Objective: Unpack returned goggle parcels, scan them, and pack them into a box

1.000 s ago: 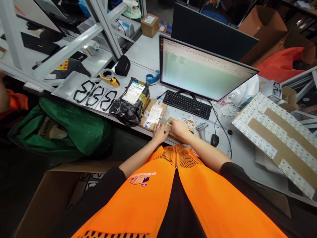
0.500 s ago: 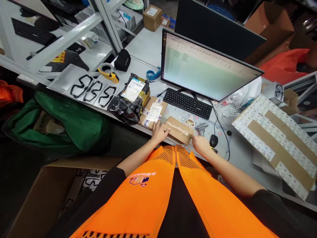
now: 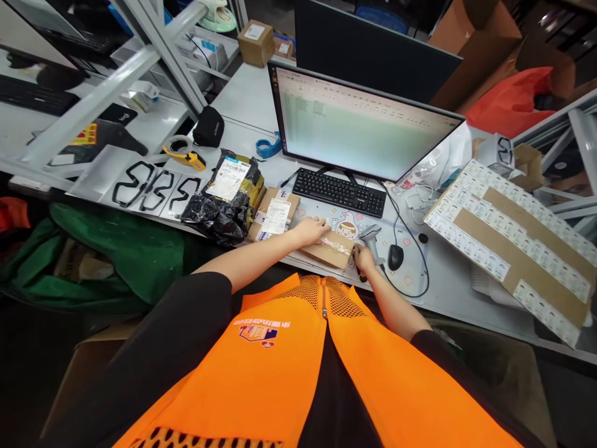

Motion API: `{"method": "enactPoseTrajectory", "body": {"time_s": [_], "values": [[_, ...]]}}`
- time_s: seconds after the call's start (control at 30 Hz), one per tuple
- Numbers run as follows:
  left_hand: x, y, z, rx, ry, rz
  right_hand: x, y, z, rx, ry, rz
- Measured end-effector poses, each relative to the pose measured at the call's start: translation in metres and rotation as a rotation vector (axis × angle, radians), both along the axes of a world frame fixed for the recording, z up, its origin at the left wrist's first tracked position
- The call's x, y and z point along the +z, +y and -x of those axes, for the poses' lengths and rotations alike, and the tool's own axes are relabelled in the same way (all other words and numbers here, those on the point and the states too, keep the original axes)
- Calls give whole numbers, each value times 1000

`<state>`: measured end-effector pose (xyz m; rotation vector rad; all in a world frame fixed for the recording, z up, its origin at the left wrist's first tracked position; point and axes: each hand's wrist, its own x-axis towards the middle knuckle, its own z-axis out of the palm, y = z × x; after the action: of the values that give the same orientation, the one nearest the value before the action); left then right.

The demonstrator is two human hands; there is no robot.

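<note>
A small brown cardboard box [image 3: 333, 249] with clear tape along its top lies at the table's front edge. My left hand [image 3: 311, 231] rests on its far left part, fingers stretched over the top. At the right end of the box, my right hand [image 3: 364, 257] is closed around a box cutter [image 3: 361, 275], whose dark handle with a bit of yellow sticks out below the fist. Its blade is too small to make out. Left of the box lies a labelled cardboard parcel [image 3: 276, 214], and beside that a black plastic-wrapped parcel [image 3: 226, 198] with a white label.
Behind the box stand a keyboard [image 3: 339, 191] and a monitor [image 3: 359, 124]. A barcode scanner [image 3: 372, 241] and a mouse [image 3: 395, 256] lie to the right. Further right leans a large sticker-covered carton [image 3: 513, 242]. Tape dispensers [image 3: 184, 154] sit at the left.
My left hand has moved from the box's left end onto its top. My right hand has turned at the right end, bringing the cutter handle downward. The view has shifted right.
</note>
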<state>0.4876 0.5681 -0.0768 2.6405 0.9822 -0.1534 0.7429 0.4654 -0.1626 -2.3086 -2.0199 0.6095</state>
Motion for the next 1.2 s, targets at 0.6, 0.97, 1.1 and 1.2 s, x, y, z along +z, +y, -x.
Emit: {"method": "enactPoseTrajectory", "body": {"time_s": [0.6, 0.97, 1.1, 1.2], "values": [[-29, -36, 17, -67, -40, -102, 52, -75, 72, 366, 149, -204], [12, 34, 3, 113, 96, 89, 68, -54, 77, 384, 0, -47], [2, 26, 5, 231, 96, 36, 69, -53, 80, 389, -79, -129], [-9, 14, 7, 309, 64, 7, 76, -63, 76, 385, -81, -218]]}}
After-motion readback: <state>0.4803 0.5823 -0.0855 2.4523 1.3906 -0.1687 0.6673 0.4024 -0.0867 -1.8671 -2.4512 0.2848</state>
